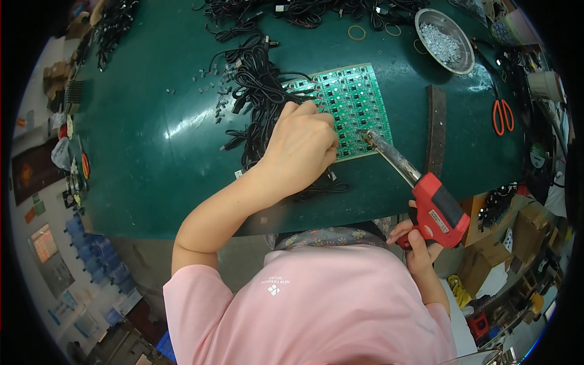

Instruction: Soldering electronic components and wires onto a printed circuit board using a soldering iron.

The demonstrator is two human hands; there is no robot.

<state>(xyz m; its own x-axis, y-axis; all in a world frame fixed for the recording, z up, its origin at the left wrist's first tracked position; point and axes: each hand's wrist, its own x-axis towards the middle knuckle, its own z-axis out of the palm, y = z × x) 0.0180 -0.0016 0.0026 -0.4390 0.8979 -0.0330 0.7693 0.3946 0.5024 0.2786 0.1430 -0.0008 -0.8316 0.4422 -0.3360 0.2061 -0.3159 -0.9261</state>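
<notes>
Left hand (302,143): over the left part of the board (359,103); cannot tell whether its grip is closed.
Right hand (419,252): grip wrapped around the gun (439,210).
Board: on the surface (164,164), beside cables (255,76).

The green table (140,176) has a smooth, glossy top. The bowl (466,56) toward its right edge is shiny metal. The soldering gun (437,210) has a red plastic body and a bare metal barrel (396,158). The black cables (252,85) look like smooth plastic.
</notes>
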